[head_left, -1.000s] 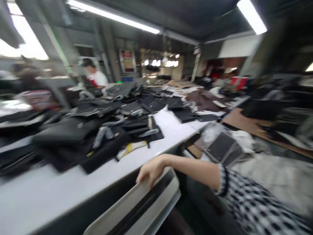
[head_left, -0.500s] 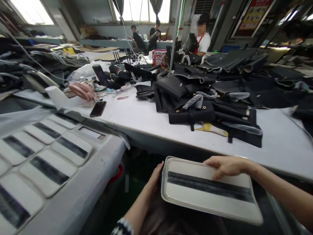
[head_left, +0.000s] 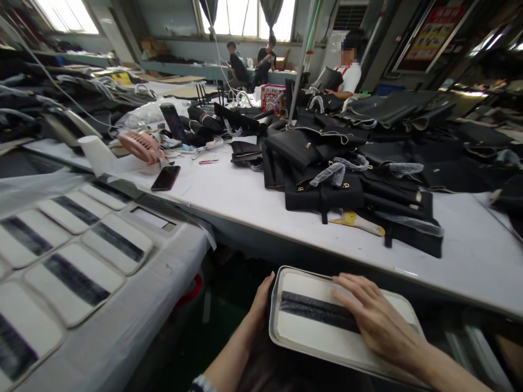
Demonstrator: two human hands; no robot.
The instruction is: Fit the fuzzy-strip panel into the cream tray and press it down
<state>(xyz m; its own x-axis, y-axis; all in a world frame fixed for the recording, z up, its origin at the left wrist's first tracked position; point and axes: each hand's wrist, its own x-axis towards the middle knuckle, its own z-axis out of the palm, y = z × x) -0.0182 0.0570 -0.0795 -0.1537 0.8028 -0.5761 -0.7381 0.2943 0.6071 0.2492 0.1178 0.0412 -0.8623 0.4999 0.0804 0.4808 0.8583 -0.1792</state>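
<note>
Cream-white panel (head_left: pixel 310 340) with a dark fuzzy strip along its middle sits low in front of the person, just below the near edge of the long white table (head_left: pixel 245 201). Left hand (head_left: pixel 261 299) is cupped round the panel's left end, thumb on the rim, so it's gripping that edge. Right hand (head_left: pixel 376 321) lies flat on top, fingers spread across the strip and not curled round anything, pressing more than grabbing.

Off to the left there's a lower bench (head_left: pixel 163 261) covered in white cloth, with a bunch of matching panels (head_left: pixel 116 247) laid out in rows, strips facing up. On the table: a black phone (head_left: pixel 165 178) lying flat, a pink fan (head_left: pixel 141 146) just behind it, a white cup (head_left: pixel 96 154) beside that, and a big heap of black bags (head_left: pixel 322 185) in the middle and to the right. Further back, a person in a white top (head_left: pixel 351 73) sits at the far end, and two more people (head_left: pixel 253 60) sit by the windows.
</note>
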